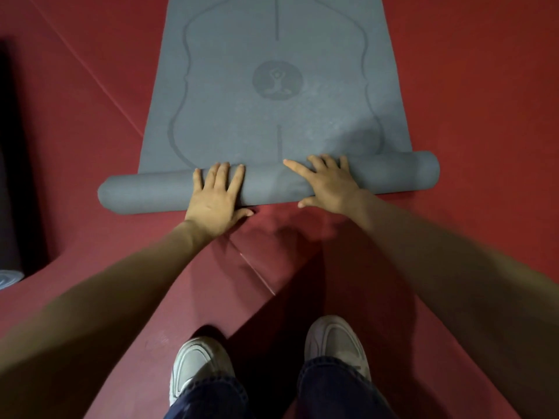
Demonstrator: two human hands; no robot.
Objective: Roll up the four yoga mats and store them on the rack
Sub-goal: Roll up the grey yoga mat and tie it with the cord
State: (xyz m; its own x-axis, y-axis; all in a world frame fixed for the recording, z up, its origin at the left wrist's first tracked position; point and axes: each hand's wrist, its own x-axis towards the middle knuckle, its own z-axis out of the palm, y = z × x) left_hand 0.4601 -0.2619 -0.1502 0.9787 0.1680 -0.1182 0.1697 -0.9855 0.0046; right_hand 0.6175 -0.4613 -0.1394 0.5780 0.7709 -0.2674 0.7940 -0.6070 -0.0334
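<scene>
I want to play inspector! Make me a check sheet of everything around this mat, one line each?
Surface: red floor, with thin seam lines across it.
Job's things: one grey-blue mat, near end wound into a roll, the rest lying flat; no rack in view.
Clutter: a pale thing at the left edge, too cut off to identify.
Hands: left hand and right hand both rest flat on the roll, fingers straight.
Cables: nothing seen.
Surroundings: a dark strip along the left side; the person's white shoes stand on the floor behind the roll.
</scene>
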